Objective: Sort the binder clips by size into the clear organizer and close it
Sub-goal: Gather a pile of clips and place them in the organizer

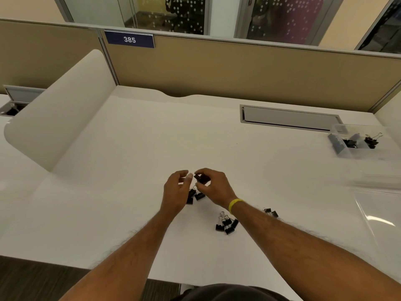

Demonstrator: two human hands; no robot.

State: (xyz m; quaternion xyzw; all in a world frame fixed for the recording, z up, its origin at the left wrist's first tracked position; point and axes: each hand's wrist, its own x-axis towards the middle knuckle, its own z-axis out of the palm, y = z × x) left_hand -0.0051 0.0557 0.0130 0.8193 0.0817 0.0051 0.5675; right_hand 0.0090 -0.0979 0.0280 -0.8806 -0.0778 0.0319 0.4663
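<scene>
Currently a black binder clip sits pinched in the right hand, well left of the clear organizer and nearer the person. The left hand hovers beside it, fingers loosely curved and apart, gripping nothing visible. More clips lie on the worktop, also left of the organizer. The long carry could let the clip slip, and similar sizes invite a wrong compartment. The organizer's dividers are hard to read and the frame edge cuts it off. The left hand partly hides a small pile.
</scene>
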